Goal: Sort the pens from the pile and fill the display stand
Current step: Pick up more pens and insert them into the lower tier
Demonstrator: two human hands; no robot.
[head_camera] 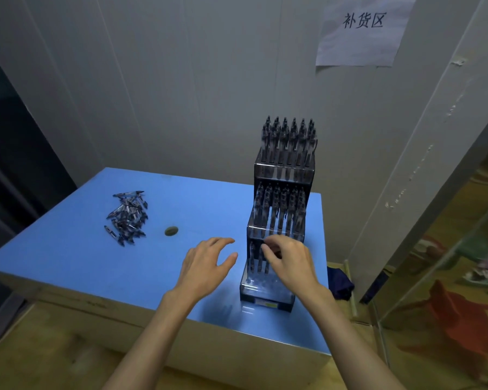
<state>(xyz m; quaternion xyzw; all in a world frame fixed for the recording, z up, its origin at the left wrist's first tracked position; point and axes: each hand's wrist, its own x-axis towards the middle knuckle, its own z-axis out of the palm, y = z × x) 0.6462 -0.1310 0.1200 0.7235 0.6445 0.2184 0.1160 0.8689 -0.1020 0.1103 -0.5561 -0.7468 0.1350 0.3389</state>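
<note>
A three-tier clear display stand stands at the right of the blue table. Its top and middle tiers are packed with upright dark pens; the bottom tier holds a few at its back left. My right hand hovers over the bottom tier with fingers curled, pinching pens that stand there. My left hand floats just left of the stand, fingers spread and holding nothing. A loose pile of pens lies at the table's left.
A round hole sits in the tabletop between the pile and the stand. A paper sign hangs on the white wall behind. A dark cloth lies on the floor right of the table, beside a glass panel.
</note>
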